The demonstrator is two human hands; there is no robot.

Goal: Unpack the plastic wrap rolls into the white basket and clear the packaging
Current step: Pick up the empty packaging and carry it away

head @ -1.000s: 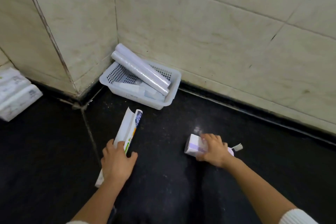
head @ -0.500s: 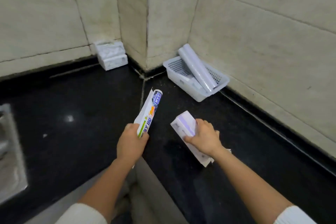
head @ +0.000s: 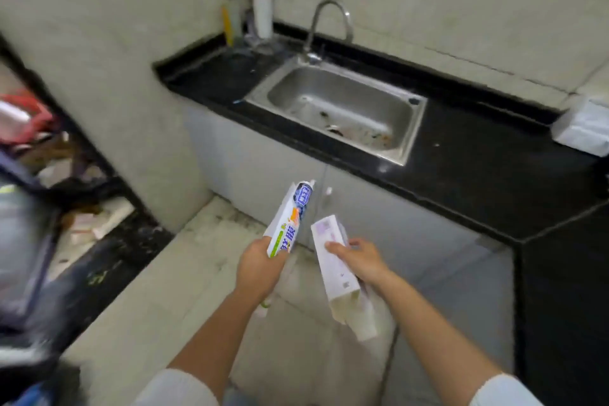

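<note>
I see two boxes in the hands, both held in front of the grey cabinet (head: 412, 227) under the counter (head: 478, 155). The left hand (head: 260, 265) grips the printed box (head: 290, 219) at its lower part, and the box points up and a little to the right. It is white with a green stripe, an orange spot and a blue round label near the top. There are large blue Chinese characters on it, but I cannot read them surely because of blur. The right hand (head: 361, 260) is closed around the purple box (head: 334, 265), thumb on the front face. This box is white with pale purple print, too small to read, and its lower end is open. The steel sink (head: 408, 138) holds only small dark bits near the drain. A tap (head: 329, 23) stands behind it. A white pack (head: 583, 128) lies on the counter at the right edge. The white basket is not in view.
</note>
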